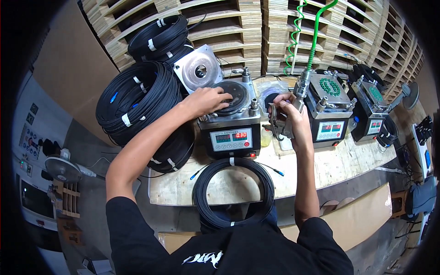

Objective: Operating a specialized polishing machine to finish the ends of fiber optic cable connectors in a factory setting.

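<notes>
My left hand [207,100] rests with spread fingers on the round black disc [234,95] on top of a small metal machine [229,120] with a red digital display. Its hinged round metal lid [198,68] stands open behind. My right hand [288,113] grips a metal air tool [293,103] fed by a green coiled hose [316,36], held between this machine and a second one [327,107]. A black cable coil [233,192] with blue-tipped ends lies on the wooden bench [330,169] just in front of me.
Stacked black cable coils [137,98] sit at the bench's left. A third similar machine [373,112] stands at the right. Wooden pallets [256,27] rise behind the bench. A small fan [62,168] and a control panel are at far left.
</notes>
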`<state>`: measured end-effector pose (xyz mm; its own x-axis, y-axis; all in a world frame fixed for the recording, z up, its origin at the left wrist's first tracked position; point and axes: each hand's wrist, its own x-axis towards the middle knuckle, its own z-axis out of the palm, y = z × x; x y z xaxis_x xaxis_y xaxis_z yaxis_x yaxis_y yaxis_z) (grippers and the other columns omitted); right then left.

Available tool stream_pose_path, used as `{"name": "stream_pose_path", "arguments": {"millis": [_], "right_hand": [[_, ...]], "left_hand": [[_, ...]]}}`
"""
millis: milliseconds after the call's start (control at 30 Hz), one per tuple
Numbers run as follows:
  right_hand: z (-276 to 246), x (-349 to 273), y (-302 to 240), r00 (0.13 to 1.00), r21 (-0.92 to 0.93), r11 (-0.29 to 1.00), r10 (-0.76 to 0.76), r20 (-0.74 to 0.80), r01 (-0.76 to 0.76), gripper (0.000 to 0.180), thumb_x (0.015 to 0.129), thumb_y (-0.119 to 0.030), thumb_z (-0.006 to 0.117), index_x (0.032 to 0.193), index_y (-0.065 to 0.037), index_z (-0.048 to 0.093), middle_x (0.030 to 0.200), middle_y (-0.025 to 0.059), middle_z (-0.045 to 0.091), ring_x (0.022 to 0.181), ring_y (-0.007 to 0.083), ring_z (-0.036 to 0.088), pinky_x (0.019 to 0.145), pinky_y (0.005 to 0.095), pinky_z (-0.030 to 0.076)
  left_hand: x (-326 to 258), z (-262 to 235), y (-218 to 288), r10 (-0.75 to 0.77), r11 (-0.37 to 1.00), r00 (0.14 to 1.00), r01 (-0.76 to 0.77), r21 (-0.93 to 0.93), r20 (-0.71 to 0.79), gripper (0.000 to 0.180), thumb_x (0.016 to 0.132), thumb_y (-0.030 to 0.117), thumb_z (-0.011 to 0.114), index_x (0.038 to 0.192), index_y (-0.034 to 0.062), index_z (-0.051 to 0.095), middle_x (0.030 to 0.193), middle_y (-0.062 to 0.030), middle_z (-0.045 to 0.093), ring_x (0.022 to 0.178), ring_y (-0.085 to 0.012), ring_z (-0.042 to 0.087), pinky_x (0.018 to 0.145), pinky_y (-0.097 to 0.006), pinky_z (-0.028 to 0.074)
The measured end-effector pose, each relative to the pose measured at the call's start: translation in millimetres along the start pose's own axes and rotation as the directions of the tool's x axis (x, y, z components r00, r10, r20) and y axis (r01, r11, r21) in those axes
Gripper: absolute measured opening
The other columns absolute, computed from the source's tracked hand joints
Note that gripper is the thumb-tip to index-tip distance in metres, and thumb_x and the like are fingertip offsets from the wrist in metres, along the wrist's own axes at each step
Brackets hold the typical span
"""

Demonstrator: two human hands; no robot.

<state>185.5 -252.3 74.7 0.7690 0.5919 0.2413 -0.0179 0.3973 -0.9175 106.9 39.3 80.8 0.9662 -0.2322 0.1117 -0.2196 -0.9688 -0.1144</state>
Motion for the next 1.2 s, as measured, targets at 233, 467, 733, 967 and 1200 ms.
{"name": "stream_pose_path", "arguments": {"millis": [233, 467, 733, 967, 1200], "right_hand": [[2.8, 5.6, 4.8, 1.0, -0.022, 1.0, -0.01, 0.018, 0.011, 0.014, 0.094, -0.014, 0.054, 0.098, -0.003, 0.061, 0.084, 0.0077, 0.066, 0.075, 0.0122, 0.062, 0.07, 0.0255, 0.048], [3.7, 5.0, 14.7, 1.0, 0.001, 1.0, 0.023, 0.003, -0.023, 0.013, 0.095, -0.014, 0.054, 0.099, -0.003, 0.061, 0.084, 0.0059, 0.065, 0.076, 0.0121, 0.062, 0.07, 0.0254, 0.048], [22.5, 12.7, 11.8, 0.997, -0.074, 0.997, -0.027, -0.071, 0.022, 0.014, 0.095, -0.013, 0.052, 0.098, -0.002, 0.062, 0.086, 0.0059, 0.065, 0.075, 0.0123, 0.063, 0.068, 0.0264, 0.05], [65.4, 41.1, 39.5, 0.989, -0.039, 0.988, -0.147, -0.012, 0.146, 0.013, 0.092, -0.007, 0.051, 0.096, -0.001, 0.062, 0.073, 0.0048, 0.063, 0.063, 0.0098, 0.057, 0.058, 0.0249, 0.045], [79.8, 87.4, 28.9, 0.919, -0.186, 0.942, -0.319, -0.231, 0.28, 0.008, 0.09, -0.005, 0.055, 0.091, 0.0, 0.061, 0.063, -0.0007, 0.052, 0.052, 0.0084, 0.049, 0.047, 0.0253, 0.041]], "left_hand": [[1.0, -8.8, -1.5, 0.029, 0.999, 0.997, -0.026, -0.037, 0.071, 0.037, 0.1, 0.037, 0.056, 0.127, 0.0121, 0.058, 0.117, -0.0168, 0.062, 0.095, -0.0396, 0.068, 0.079, -0.048, 0.058], [7.0, -4.7, 6.6, 0.194, 0.937, 0.971, -0.226, 0.265, 0.142, 0.035, 0.094, 0.019, 0.058, 0.126, 0.0109, 0.048, 0.13, -0.0168, 0.052, 0.097, -0.0379, 0.068, 0.071, -0.044, 0.061], [-8.6, -12.3, -20.4, 0.05, 0.993, 0.991, -0.037, 0.108, -0.125, 0.042, 0.097, 0.011, 0.054, 0.139, 0.0164, 0.055, 0.131, -0.0169, 0.061, 0.096, -0.0391, 0.07, 0.077, -0.045, 0.061], [-12.6, 0.7, -3.9, -0.256, 0.953, 0.8, 0.115, -0.279, -0.542, 0.065, 0.09, -0.002, 0.052, 0.151, 0.0159, 0.038, 0.11, -0.0263, 0.067, 0.088, -0.0445, 0.069, 0.076, -0.053, 0.058], [-10.1, 22.3, 5.5, -0.437, 0.892, 0.701, 0.259, -0.37, -0.564, 0.07, 0.086, -0.009, 0.05, 0.152, 0.0101, 0.035, 0.095, -0.0291, 0.067, 0.081, -0.0457, 0.068, 0.072, -0.053, 0.055]]}}
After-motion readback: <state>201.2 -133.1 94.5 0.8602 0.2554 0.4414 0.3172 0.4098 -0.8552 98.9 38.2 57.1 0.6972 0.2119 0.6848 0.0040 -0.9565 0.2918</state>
